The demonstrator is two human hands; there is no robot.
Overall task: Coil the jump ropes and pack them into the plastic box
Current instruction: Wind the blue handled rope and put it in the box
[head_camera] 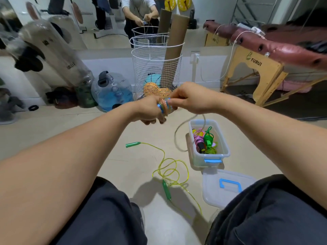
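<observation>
Holding both hands together at chest height, we grip a partly wound jump rope (163, 107): the left hand (150, 110) is closed round the coiled bundle, and the right hand (191, 98) pinches the rope just beside it. The bundle's long axis appears to run roughly left to right between the hands, though blur hides detail. A loose clear tail (178, 135) hangs below the right hand toward the floor. Below and right of the hands sits the open plastic box (224, 147), which holds coiled ropes in pink, green and yellow. Its lid (212, 191) lies on the floor nearer us. Below the hands, a yellow-green rope (169, 167) lies uncoiled on the floor, one green handle (132, 144) pointing left.
</observation>
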